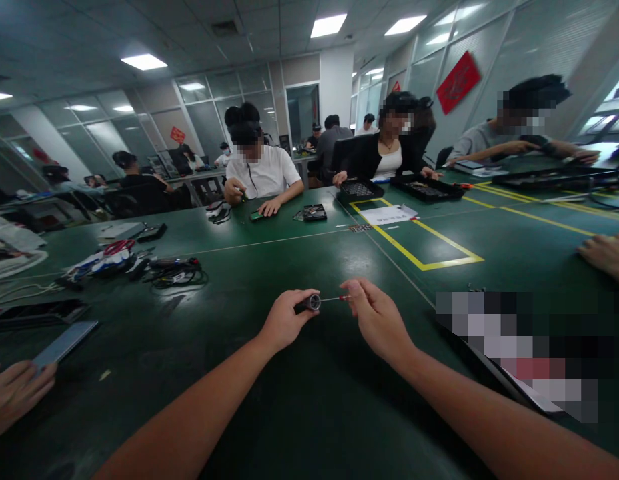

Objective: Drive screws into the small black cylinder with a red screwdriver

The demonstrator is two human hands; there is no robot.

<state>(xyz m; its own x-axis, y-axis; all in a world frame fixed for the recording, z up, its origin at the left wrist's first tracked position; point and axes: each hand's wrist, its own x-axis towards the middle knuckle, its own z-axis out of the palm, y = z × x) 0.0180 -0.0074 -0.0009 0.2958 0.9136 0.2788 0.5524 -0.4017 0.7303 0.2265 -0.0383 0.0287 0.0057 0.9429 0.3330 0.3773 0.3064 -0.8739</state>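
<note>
My left hand (283,321) is closed on a small dark cylindrical part (313,303), gripping it between thumb and fingers. Its round, light-rimmed end faces me and shows spokes or ribs inside. In my right hand (378,319) is a thin screwdriver (333,299) with a red handle, pinched by thumb and fingers. The metal shaft points left and its tip meets the side of the part; whether it sits in a screw is too small to tell. Both hands are above the green table (269,427).
Cables and tools (177,272) lie to the left. A co-worker's hand (19,393) holds a phone (67,345) at the left edge; another person's hand (607,257) rests at the right. Black trays (427,188) and yellow tape (424,267) lie beyond. A pixelated item (519,360) is at right.
</note>
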